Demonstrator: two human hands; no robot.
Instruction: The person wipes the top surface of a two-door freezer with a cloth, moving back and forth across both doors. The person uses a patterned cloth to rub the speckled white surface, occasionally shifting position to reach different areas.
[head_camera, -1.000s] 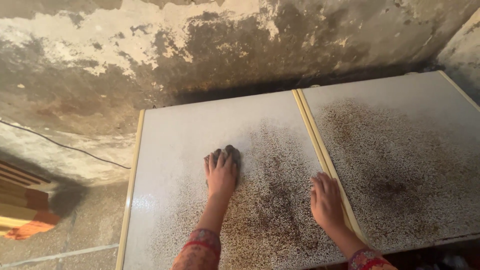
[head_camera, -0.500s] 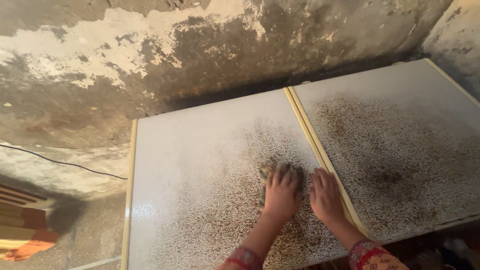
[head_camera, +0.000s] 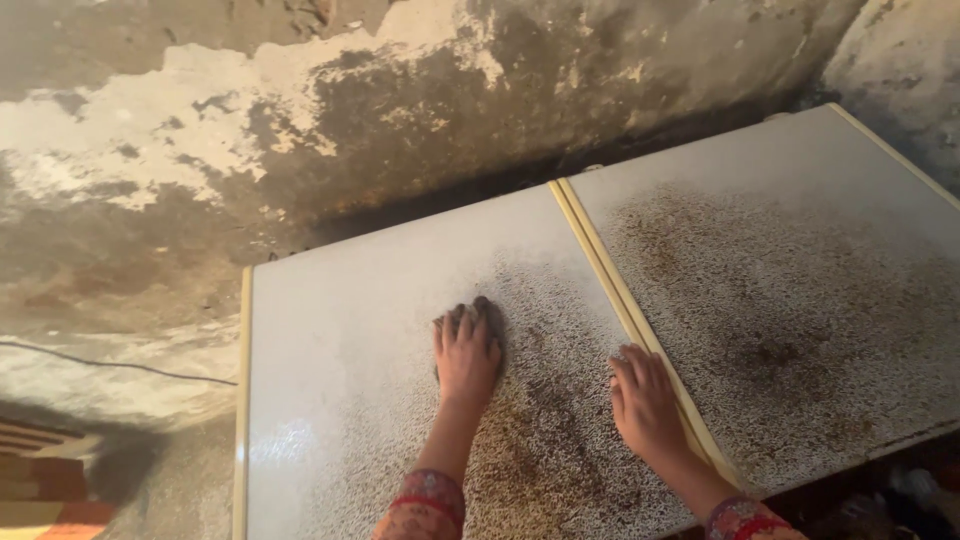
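My left hand (head_camera: 466, 357) presses flat on a dark scrubbing pad (head_camera: 487, 313) whose edge shows past my fingertips. It rests on the left white textured lid (head_camera: 330, 330), which carries brown rust-like staining in its right half. My right hand (head_camera: 645, 400) lies palm down with fingers together near the yellowish trim strip (head_camera: 600, 260) between the two lids, holding nothing. The right lid (head_camera: 800, 230) is stained brown over most of its middle.
A stained, peeling wall (head_camera: 400, 110) rises right behind the lids. A thin dark cable (head_camera: 110, 363) runs along the wall at the left. Wooden slats and an orange object (head_camera: 50, 490) sit at the lower left corner.
My left hand slid with the pad to the right toward my right hand, then back out to the left and farther up the lid. The right hand stayed put.
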